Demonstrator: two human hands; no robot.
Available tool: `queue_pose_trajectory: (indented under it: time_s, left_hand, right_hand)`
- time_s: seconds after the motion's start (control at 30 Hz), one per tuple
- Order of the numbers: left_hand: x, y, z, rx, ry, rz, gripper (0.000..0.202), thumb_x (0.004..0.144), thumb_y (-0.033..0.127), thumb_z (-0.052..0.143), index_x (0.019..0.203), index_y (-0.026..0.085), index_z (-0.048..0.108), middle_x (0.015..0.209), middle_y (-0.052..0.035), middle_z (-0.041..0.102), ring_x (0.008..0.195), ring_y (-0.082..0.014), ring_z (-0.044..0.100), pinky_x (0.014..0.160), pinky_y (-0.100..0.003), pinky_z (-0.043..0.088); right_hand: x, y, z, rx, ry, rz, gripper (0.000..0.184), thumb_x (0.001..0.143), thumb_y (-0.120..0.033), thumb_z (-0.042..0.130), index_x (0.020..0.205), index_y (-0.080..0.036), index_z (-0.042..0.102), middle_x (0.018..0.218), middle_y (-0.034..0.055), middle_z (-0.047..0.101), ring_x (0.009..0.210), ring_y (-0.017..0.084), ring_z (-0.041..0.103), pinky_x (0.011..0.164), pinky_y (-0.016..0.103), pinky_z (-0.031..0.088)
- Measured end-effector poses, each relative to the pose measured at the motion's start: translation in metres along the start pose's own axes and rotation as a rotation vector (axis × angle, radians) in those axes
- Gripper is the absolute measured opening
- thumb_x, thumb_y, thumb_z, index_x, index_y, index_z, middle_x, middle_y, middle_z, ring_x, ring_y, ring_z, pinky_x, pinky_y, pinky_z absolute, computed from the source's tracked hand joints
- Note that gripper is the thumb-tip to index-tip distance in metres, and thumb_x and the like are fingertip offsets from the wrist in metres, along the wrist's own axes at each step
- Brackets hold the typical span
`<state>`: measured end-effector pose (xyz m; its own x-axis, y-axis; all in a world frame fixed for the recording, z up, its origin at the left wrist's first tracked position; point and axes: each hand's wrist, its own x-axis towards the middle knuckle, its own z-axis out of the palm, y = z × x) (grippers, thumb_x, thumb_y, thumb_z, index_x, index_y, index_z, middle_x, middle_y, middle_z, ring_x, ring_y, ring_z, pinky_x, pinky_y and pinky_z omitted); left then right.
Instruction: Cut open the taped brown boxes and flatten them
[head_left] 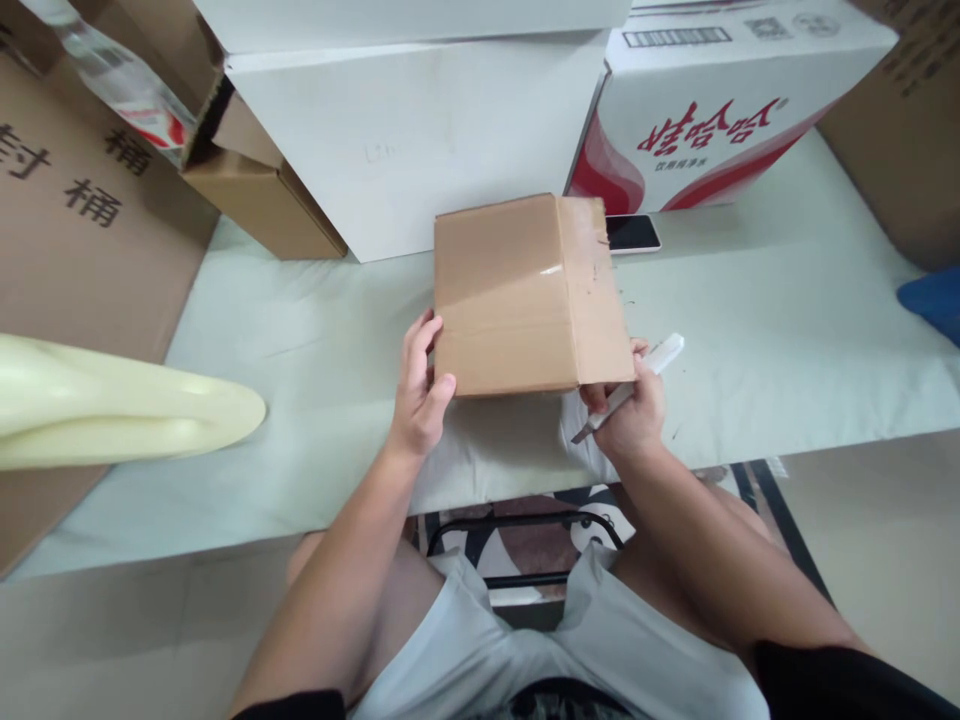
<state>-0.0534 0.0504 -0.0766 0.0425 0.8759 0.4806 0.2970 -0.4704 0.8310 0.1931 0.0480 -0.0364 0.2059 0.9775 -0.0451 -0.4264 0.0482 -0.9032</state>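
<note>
A brown cardboard box [502,300] sits tilted over the pale cloth-covered surface in front of me, with one flap [596,300] sticking out on its right side. My left hand [421,390] grips the box's lower left edge, thumb on the near face and fingers along the side. In my right hand [634,405] is a white-handled utility knife [664,352], its blade pointing down and to the left. Fingers of that hand also touch the lower corner of the flap. What lies inside the box is hidden.
White cartons [420,140] and a red-and-white carton [720,130] line the back. A phone [634,233] lies behind the flap. At left are a pale yellow smooth object [135,405], an open cardboard box [255,200] and a plastic bottle [124,85]. Something blue [934,300] shows at right.
</note>
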Motion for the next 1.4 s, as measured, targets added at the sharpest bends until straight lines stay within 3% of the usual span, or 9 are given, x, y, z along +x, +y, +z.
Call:
queue_pose_trajectory:
  time_s: [0.17, 0.27, 0.47, 0.67, 0.73, 0.83, 1.03, 1.2, 1.4]
  left_hand:
    - [0.002, -0.002, -0.004, 0.033, -0.022, 0.044, 0.062, 0.101, 0.049, 0.046, 0.160, 0.031, 0.037, 0.166, -0.0119, 0.033, 0.156, -0.0303, 0.029, 0.127, -0.048, 0.027]
    - [0.005, -0.001, -0.007, 0.102, -0.030, 0.079, 0.059, 0.100, 0.053, 0.047, 0.155, 0.030, 0.046, 0.164, -0.0126, 0.035, 0.153, -0.0327, 0.033, 0.125, -0.051, 0.030]
    - [0.013, 0.002, -0.017, 0.156, -0.030, 0.169, 0.051, 0.098, 0.053, 0.047, 0.142, 0.031, 0.059, 0.157, -0.0113, 0.038, 0.144, -0.0346, 0.043, 0.122, -0.055, 0.035]
    - [0.012, 0.007, -0.021, 0.207, 0.000, 0.196, 0.054, 0.092, 0.062, 0.044, 0.128, 0.030, 0.067, 0.150, -0.0092, 0.042, 0.142, -0.0363, 0.043, 0.123, -0.057, 0.032]
    - [0.009, 0.011, -0.016, 0.226, 0.020, 0.225, 0.050, 0.094, 0.057, 0.042, 0.128, 0.031, 0.067, 0.148, -0.0085, 0.044, 0.139, -0.0337, 0.045, 0.122, -0.055, 0.034]
    - [0.005, 0.019, -0.006, 0.289, 0.068, 0.320, 0.043, 0.097, 0.044, 0.042, 0.128, 0.030, 0.067, 0.142, -0.0102, 0.047, 0.132, -0.0303, 0.051, 0.118, -0.053, 0.039]
    - [0.004, 0.029, 0.002, 0.503, 0.178, 0.428, 0.041, 0.089, 0.054, 0.055, 0.112, 0.025, 0.072, 0.122, -0.0134, 0.058, 0.127, -0.0356, 0.054, 0.110, -0.059, 0.045]
    - [0.004, 0.040, -0.001, 0.516, 0.138, 0.448, 0.033, 0.087, 0.030, 0.056, 0.115, 0.025, 0.072, 0.112, -0.0104, 0.069, 0.118, -0.0327, 0.063, 0.102, -0.055, 0.053]
    - [0.000, 0.054, 0.001, 0.482, 0.129, 0.411, 0.034, 0.084, 0.017, 0.051, 0.106, 0.025, 0.075, 0.106, -0.0078, 0.073, 0.112, -0.0316, 0.063, 0.096, -0.055, 0.054]
  right_hand:
    - [0.001, -0.002, -0.001, -0.033, -0.039, 0.021, 0.029, 0.080, -0.043, 0.064, 0.071, -0.026, 0.043, 0.033, -0.0096, 0.041, 0.032, 0.009, 0.034, 0.042, 0.025, 0.023]
    - [-0.001, 0.000, -0.002, -0.067, -0.032, -0.006, 0.028, 0.077, -0.037, 0.063, 0.064, -0.025, 0.041, 0.035, -0.0091, 0.039, 0.034, 0.009, 0.034, 0.045, 0.026, 0.025]
    - [-0.006, 0.001, -0.007, -0.082, -0.095, -0.037, 0.016, 0.075, -0.035, 0.065, 0.071, -0.025, 0.053, 0.037, -0.0103, 0.040, 0.033, 0.008, 0.033, 0.045, 0.026, 0.024]
    - [-0.011, 0.006, -0.012, -0.180, -0.110, -0.026, 0.035, 0.075, -0.055, 0.073, 0.074, -0.026, 0.053, 0.040, -0.0097, 0.041, 0.035, 0.009, 0.034, 0.041, 0.025, 0.026]
    - [-0.013, 0.010, -0.014, -0.182, -0.103, -0.015, 0.042, 0.076, -0.060, 0.074, 0.070, -0.026, 0.049, 0.042, -0.0090, 0.042, 0.035, 0.009, 0.035, 0.040, 0.025, 0.026]
    - [-0.013, 0.015, -0.014, -0.158, -0.074, -0.005, 0.049, 0.076, -0.060, 0.075, 0.065, -0.025, 0.042, 0.044, -0.0079, 0.042, 0.036, 0.009, 0.036, 0.038, 0.024, 0.026]
    - [-0.010, 0.016, -0.004, -0.166, 0.015, 0.008, 0.054, 0.071, -0.062, 0.076, 0.060, -0.026, 0.038, 0.041, -0.0077, 0.036, 0.034, 0.009, 0.032, 0.036, 0.024, 0.022]
    - [-0.012, 0.016, -0.006, -0.214, -0.119, 0.001, 0.052, 0.081, -0.064, 0.070, 0.059, -0.025, 0.043, 0.038, -0.0064, 0.039, 0.036, 0.010, 0.036, 0.041, 0.027, 0.027]
    - [-0.015, 0.019, -0.007, -0.187, -0.122, -0.015, 0.053, 0.080, -0.065, 0.073, 0.062, -0.025, 0.043, 0.041, -0.0074, 0.040, 0.036, 0.009, 0.034, 0.040, 0.025, 0.026]
